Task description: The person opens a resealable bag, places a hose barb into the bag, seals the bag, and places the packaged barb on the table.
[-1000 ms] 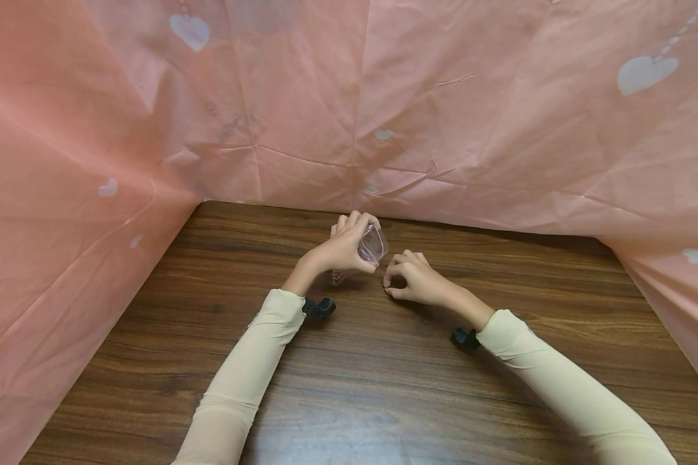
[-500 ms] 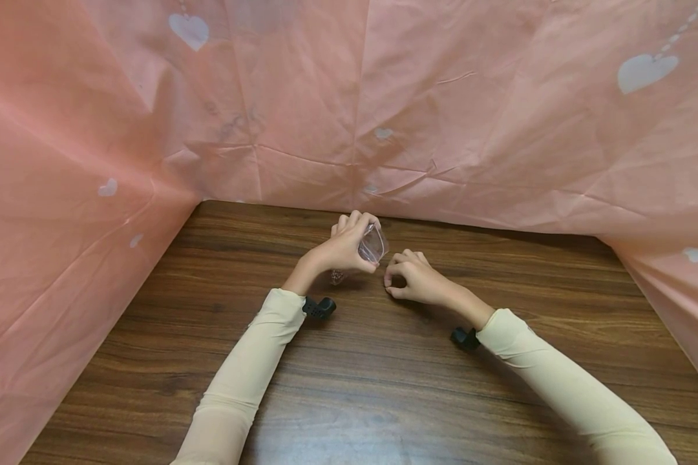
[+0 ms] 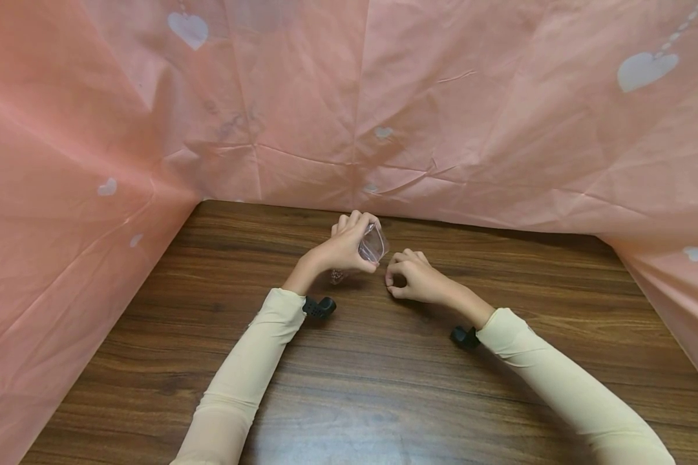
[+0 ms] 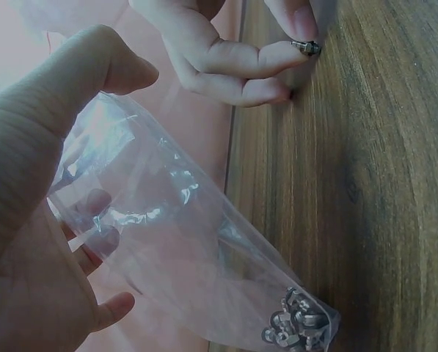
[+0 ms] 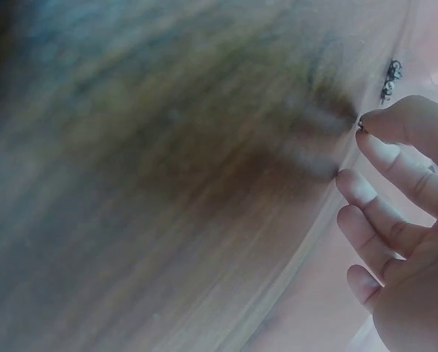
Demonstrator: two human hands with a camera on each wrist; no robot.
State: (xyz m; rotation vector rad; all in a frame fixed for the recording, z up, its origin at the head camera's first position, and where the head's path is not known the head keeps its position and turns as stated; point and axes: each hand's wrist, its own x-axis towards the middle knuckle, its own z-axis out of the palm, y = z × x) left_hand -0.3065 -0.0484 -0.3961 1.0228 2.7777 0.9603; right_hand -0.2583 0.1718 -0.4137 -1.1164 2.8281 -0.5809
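A clear plastic bag (image 3: 373,245) hangs from my left hand (image 3: 343,250), whose thumb and fingers grip its spread mouth. Several small silvery metal fittings (image 4: 299,323) lie bunched in the bag's bottom corner, near the tabletop. To the right of the bag, my right hand (image 3: 417,279) pinches one small metal fitting (image 4: 306,48) between thumb and index finger, just above the wood. That fitting is outside the bag, a short way from its mouth. In the right wrist view it shows only as a tiny dark piece at the fingertips.
Both hands are over the far part of a brown wood-grain table (image 3: 349,374). A pink cloth (image 3: 302,97) with white hearts hangs behind and along both sides. Each wrist carries a small black camera (image 3: 320,308) at the sleeve's end.
Almost nothing differs. My right hand has shifted very slightly to the right; my left hand and the bag stay where they were.
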